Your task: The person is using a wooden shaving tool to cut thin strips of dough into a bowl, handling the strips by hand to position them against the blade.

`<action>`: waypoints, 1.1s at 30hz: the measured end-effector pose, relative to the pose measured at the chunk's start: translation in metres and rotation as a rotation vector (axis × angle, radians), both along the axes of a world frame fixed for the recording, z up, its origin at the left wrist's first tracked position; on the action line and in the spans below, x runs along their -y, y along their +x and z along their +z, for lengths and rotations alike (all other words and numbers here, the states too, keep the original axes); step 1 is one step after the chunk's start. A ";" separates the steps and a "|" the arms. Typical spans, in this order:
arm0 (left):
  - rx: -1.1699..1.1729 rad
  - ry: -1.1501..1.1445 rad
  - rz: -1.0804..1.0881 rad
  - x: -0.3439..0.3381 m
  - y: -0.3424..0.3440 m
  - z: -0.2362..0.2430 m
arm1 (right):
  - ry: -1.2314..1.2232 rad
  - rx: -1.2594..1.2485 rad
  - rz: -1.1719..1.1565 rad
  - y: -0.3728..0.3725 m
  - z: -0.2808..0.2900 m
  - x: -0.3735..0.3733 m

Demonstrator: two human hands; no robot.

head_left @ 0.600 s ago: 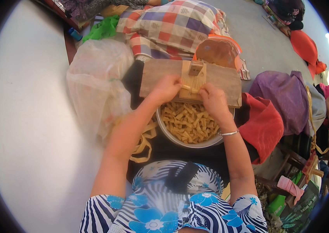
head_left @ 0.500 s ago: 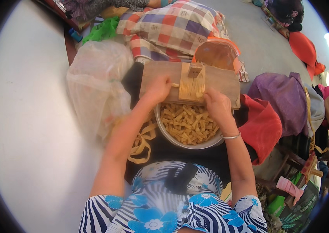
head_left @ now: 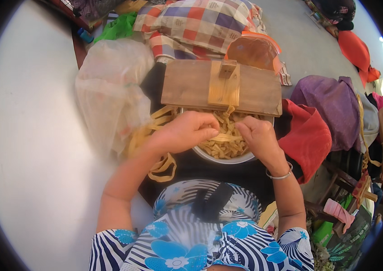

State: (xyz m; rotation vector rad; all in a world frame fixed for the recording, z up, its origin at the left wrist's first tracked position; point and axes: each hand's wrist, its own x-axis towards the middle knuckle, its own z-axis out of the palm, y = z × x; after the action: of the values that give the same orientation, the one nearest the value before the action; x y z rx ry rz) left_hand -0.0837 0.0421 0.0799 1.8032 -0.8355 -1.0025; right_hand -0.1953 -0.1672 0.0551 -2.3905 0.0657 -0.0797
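Both hands are above a round metal basin (head_left: 234,161) filled with short, folded tan pieces (head_left: 226,151). My left hand (head_left: 193,130) has its fingers closed on a flat tan strip (head_left: 227,137). The strip spans the gap to my right hand (head_left: 258,135), which pinches its other end. Just beyond, a wooden board (head_left: 260,92) lies across the basin's far side, with a lighter ridged panel (head_left: 223,91) and a small upright block (head_left: 227,70). A small tan piece (head_left: 230,110) hangs at the panel's near edge. More looped strip (head_left: 163,169) trails beside my left forearm.
A translucent white bag (head_left: 112,86) stands at the left. Beyond the board are a checked cloth bundle (head_left: 196,25) and an orange-rimmed plastic bag (head_left: 254,52). Red cloth (head_left: 306,140) and purple cloth (head_left: 324,108) lie to the right. Other people sit at the right edge.
Both hands have come down off the board toward me, over the basin. The strip is now stretched between them, and a small piece hangs at the panel's near edge.
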 end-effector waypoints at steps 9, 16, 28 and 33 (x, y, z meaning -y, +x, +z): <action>-0.088 -0.601 -0.127 0.050 -0.030 0.084 | 1.145 0.479 0.029 -0.045 0.111 -0.021; -0.706 -0.468 0.190 0.068 -0.046 -0.041 | 0.095 0.448 -0.419 -0.001 -0.025 -0.016; 0.774 -0.136 0.166 0.052 -0.054 -0.085 | 0.628 -0.085 -0.351 -0.026 -0.085 -0.005; 0.611 -0.177 0.196 0.046 -0.055 -0.085 | 1.474 -0.317 -0.394 -0.027 -0.077 -0.022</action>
State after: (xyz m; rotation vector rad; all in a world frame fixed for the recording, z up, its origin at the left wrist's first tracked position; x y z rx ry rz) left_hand -0.1385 -0.0043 -0.0056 2.0113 -1.0430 -0.2312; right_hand -0.2227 -0.1450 -0.0221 -0.8751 0.5358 0.1319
